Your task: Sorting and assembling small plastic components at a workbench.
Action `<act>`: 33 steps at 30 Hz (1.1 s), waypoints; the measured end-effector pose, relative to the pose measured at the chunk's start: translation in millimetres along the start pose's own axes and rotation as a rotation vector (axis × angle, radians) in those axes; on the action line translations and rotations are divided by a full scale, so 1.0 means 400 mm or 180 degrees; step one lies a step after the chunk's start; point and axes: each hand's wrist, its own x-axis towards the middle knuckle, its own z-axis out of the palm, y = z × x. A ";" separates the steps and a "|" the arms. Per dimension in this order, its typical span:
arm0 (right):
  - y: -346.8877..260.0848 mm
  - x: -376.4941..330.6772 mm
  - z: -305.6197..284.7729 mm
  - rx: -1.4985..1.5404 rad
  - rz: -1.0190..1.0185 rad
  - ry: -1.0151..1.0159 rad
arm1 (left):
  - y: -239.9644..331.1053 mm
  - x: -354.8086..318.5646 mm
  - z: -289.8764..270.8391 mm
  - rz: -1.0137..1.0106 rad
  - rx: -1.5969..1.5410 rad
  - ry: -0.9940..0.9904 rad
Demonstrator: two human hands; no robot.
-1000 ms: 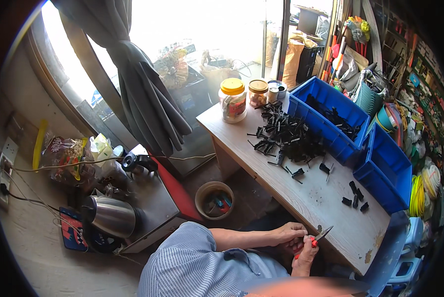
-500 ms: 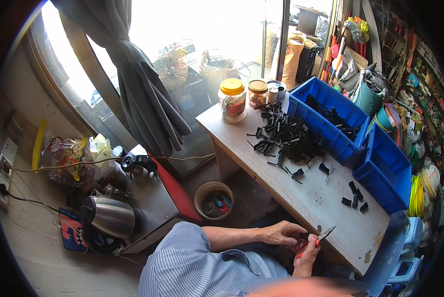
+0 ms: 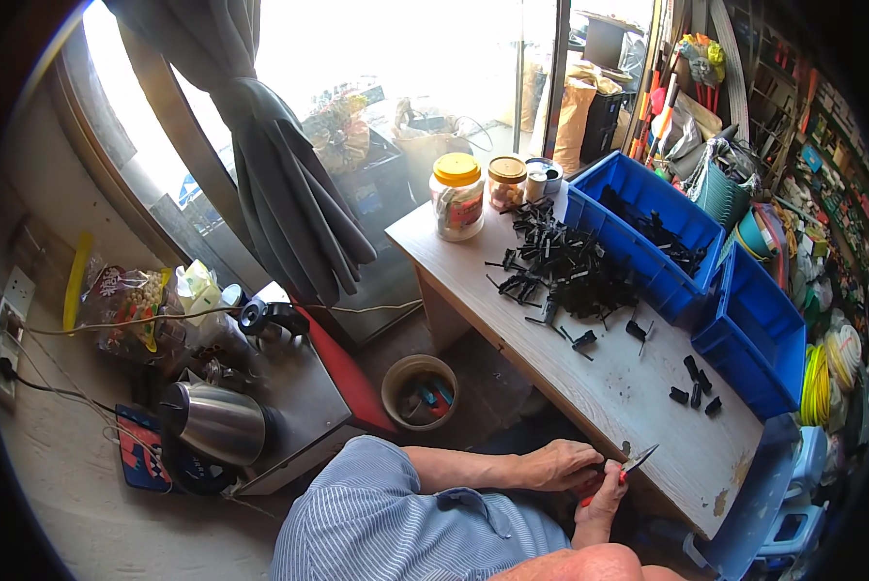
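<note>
Near the table's front edge, my right hand is wrapped round a pair of red-handled pliers. Their pointed metal jaws reach out over the tabletop. My left hand is right beside it, fingers curled in and pressed together close to the pliers. Whatever lies between those fingers is too small and shaded to name. Farther back on the table spreads a heap of black plastic parts. Several short black pieces sit apart, nearer the right hand.
Two blue bins stand along the table's far right side; the back one holds more black parts. Jars are at the far corner. A waste bin is on the floor, left of the table. A steel kettle stands on the left cabinet.
My left hand's fingers have curled in closer together beside the pliers. My right hand and the pliers stay nearly in place. The blurred limb at the lower edge has shifted and is now sharper.
</note>
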 end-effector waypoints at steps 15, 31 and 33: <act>-0.013 -0.019 0.016 -0.0207 0.0119 -0.0218 | 0.024 0.091 -0.017 -0.0609 -0.0307 0.1075; -0.041 -0.008 0.074 -0.0771 0.0308 -0.0682 | 0.002 0.169 0.006 -0.1435 -0.1076 0.1300; -0.051 -0.017 0.072 -0.0852 0.0193 -0.0746 | -0.007 0.172 0.013 -0.1324 -0.0729 0.1211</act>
